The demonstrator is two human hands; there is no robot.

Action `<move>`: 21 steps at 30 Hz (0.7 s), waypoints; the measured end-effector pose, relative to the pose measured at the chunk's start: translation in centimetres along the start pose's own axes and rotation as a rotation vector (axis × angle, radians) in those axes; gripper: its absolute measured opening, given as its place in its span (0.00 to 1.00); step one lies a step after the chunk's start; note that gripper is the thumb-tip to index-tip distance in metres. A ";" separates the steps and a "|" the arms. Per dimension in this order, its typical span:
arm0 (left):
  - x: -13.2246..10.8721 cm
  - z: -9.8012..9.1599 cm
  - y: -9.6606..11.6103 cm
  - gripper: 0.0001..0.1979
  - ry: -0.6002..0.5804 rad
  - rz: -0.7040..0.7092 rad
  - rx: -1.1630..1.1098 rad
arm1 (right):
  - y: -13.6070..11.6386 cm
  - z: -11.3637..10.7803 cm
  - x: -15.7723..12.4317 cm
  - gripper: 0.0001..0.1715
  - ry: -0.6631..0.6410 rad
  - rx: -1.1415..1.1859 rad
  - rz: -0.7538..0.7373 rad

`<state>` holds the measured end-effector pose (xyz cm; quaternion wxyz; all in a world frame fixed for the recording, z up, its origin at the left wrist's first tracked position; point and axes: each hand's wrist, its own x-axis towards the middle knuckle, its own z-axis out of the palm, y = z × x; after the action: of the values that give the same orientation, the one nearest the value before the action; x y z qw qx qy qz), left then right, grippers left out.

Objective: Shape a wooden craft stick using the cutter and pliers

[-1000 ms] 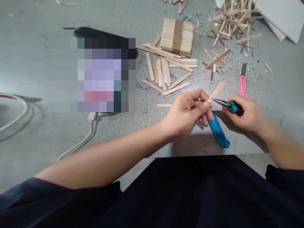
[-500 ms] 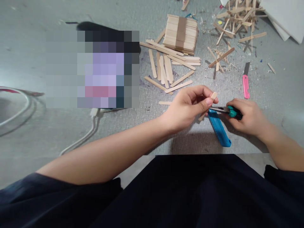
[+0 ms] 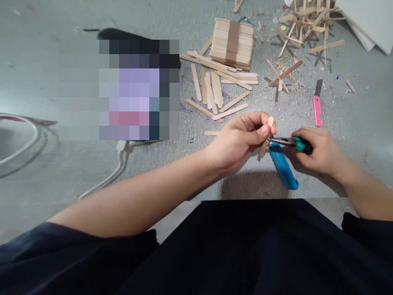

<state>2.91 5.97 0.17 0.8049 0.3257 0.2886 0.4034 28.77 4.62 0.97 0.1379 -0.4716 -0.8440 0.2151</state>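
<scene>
My left hand (image 3: 241,139) is closed round a wooden craft stick (image 3: 269,122), pinched between thumb and fingers, with its rounded tip poking up and its lower end showing below the fingers. My right hand (image 3: 321,149) grips green-handled pliers (image 3: 291,142), whose thin metal jaws meet the stick just beside my left thumb. A blue utility knife (image 3: 284,166) lies on the grey mat (image 3: 337,110) right under both hands.
Loose craft sticks (image 3: 215,90) and a banded bundle of sticks (image 3: 233,43) lie behind my hands. A glued stick structure (image 3: 307,20) and shavings sit far right, a pink knife (image 3: 317,110) near it. White cables (image 3: 116,172) run on the left.
The stick has turned from slanting up to the right to nearly upright, sliding down through my left fingers so less shows above. The pliers dropped slightly with it.
</scene>
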 end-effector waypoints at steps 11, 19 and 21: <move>0.0 0.3 0.4 0.13 -0.025 -0.260 -0.295 | 0.6 0.5 -0.1 0.12 0.074 -0.055 -0.105; 0.0 0.0 1.2 0.06 0.027 -0.208 -0.263 | 1.6 0.0 0.3 0.14 0.204 -0.101 -0.132; 0.1 -0.1 1.2 0.04 0.050 -0.177 -0.226 | 1.8 0.0 0.3 0.14 0.205 -0.109 -0.123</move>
<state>2.35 6.64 0.98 0.8614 0.1962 0.2889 0.3688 29.89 5.73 0.09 0.2105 -0.4451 -0.8633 0.1106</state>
